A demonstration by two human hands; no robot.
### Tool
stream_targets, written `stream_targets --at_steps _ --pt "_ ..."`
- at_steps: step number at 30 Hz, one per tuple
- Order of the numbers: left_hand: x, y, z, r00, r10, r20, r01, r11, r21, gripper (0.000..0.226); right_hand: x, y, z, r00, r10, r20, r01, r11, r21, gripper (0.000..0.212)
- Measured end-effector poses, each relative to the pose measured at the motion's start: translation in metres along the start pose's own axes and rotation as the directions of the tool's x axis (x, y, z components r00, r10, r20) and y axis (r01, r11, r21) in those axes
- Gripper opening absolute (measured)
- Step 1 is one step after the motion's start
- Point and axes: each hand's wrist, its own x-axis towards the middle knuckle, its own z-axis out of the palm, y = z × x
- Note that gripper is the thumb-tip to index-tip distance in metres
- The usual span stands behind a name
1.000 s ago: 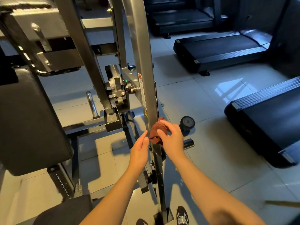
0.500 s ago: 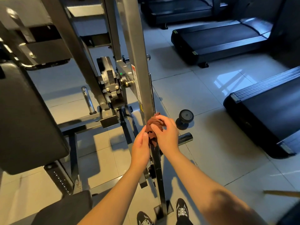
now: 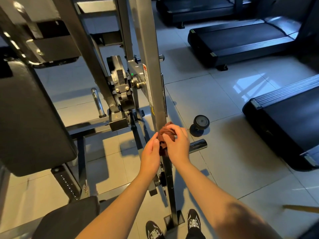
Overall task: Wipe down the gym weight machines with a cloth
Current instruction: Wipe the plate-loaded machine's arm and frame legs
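**Numbers and Stickers**

The dumbbell (image 3: pixel 201 121) on the floor (image 3: pixel 215 169) has the number 10 on its round end. A red and white sticker (image 3: pixel 146 73) sits on the grey post (image 3: pixel 148 49) of the weight machine (image 3: pixel 120 87), but its words are too small to read. Lower on that post is a yellow sticker (image 3: pixel 152 111) with a triangle sign. The black bar (image 3: pixel 69 185) below the big pad (image 3: pixel 34 118) has tiny white numbers, also too small to read.

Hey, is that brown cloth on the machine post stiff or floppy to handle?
Probably floppy: the cloth bunches in folds and a tail droops down. Likely light, since it is a small wad of fabric. It may slide easily on the smooth metal upright.
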Motion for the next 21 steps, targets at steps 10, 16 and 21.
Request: stream_targets --at_steps 10,16,21 --pt "0.000 -0.007 0.000 1.000 -0.017 0.008 0.017 1.000 -0.013 0.038 0.000 0.014 0.000 0.997 -0.013 0.077 0.015 0.999 -0.038 0.029" --pt "-0.001 -0.003 -0.001 1.000 0.006 -0.014 -0.006 0.998 -0.057 0.037 0.003 -0.012 -0.004 0.991 -0.095 0.095 0.099 0.994 -0.037 0.028" --pt "0.002 -0.007 0.000 1.000 0.022 -0.014 -0.023 0.996 -0.082 0.040 -0.001 -0.009 0.014 0.991 -0.130 0.042 0.132 0.990 -0.053 0.030"
